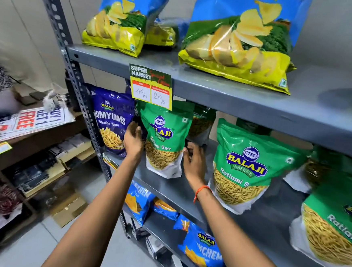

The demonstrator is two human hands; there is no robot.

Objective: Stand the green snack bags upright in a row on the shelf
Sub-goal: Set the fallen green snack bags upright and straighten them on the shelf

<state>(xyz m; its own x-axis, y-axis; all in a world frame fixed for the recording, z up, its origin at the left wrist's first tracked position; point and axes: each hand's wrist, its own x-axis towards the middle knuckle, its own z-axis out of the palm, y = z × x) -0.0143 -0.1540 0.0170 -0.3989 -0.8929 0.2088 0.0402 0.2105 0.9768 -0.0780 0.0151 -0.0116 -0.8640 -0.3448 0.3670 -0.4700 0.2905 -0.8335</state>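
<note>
Hands flank one upright Ratlami Sev bag: left hand fingers loosely spread at its left edge, right hand fingers open at its right edge, neither clearly gripping.

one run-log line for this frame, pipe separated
step: stand green bags | left hand: open at left edge of leftmost green bag | right hand: open at its right edge | bag: upright on middle shelf

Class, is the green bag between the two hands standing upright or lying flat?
Upright. The green bag stands on its white base on the shelf, logo upward.
</note>
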